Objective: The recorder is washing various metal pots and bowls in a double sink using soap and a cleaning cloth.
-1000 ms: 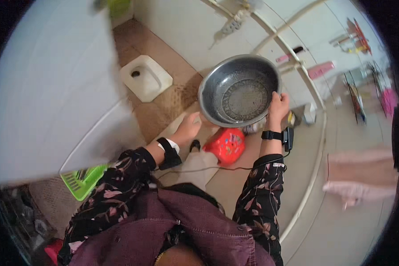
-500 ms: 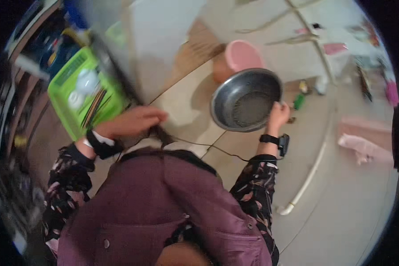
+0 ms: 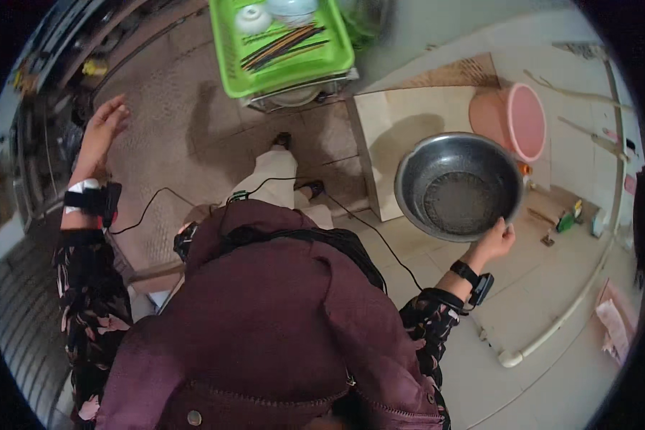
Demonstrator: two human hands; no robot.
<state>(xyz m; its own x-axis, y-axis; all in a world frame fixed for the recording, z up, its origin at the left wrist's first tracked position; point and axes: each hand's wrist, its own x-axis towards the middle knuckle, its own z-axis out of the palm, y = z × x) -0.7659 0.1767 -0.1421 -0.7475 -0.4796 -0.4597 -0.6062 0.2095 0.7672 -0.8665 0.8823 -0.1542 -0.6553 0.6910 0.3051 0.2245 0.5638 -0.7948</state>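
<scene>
My right hand point(image 3: 493, 244) grips the near right rim of a round dark grey metal basin point(image 3: 416, 175), held out to the right. Its thumb and fingers are closed on the rim. The basin is tilted so that its inside faces me, and no solid things show in it. Out to the left, my left hand point(image 3: 102, 132) is raised with nothing in it, its fingers loosely stretched. Both wrists wear black straps, and a thin black cable point(image 3: 369, 228) runs across my front.
Ahead stands a green tray point(image 3: 231, 84) with white bowls and several chopsticks on a rack. A pink bucket point(image 3: 527, 122) lies tipped behind the basin. A white pipe point(image 3: 562, 326) runs along the right wall. Shelving point(image 3: 32, 143) lines the left.
My view has turned left. My left hand has swung out left, away from the green tray. The basin stays in my right hand, farther right in view.
</scene>
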